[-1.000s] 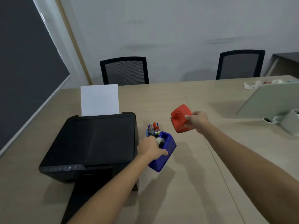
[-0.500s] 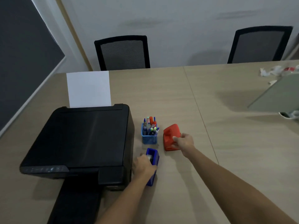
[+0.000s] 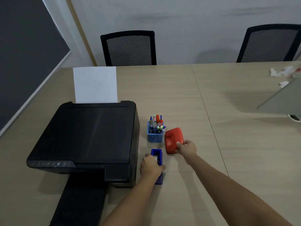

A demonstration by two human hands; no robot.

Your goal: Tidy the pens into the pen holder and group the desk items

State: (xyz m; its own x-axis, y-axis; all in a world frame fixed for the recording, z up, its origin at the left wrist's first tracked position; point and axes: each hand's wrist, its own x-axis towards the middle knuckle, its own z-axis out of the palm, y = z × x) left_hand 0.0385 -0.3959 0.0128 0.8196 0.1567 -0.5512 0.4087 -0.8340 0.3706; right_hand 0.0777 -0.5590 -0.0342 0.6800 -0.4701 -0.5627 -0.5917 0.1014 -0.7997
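Observation:
A blue mesh pen holder stands on the table right of the printer, filled with several pens. In front of it sits a blue tape dispenser on the table, and my left hand grips it from above. To the holder's right a red hole punch rests on the table, with my right hand holding its near right corner.
A black printer with a white sheet in its feed fills the left side. Two black chairs stand behind the table. A grey tilted panel and crumpled white scraps lie at the far right.
Both hands have come down from the air: the tape dispenser now sits in front of the pen holder and the red hole punch beside it. The view has tilted downward.

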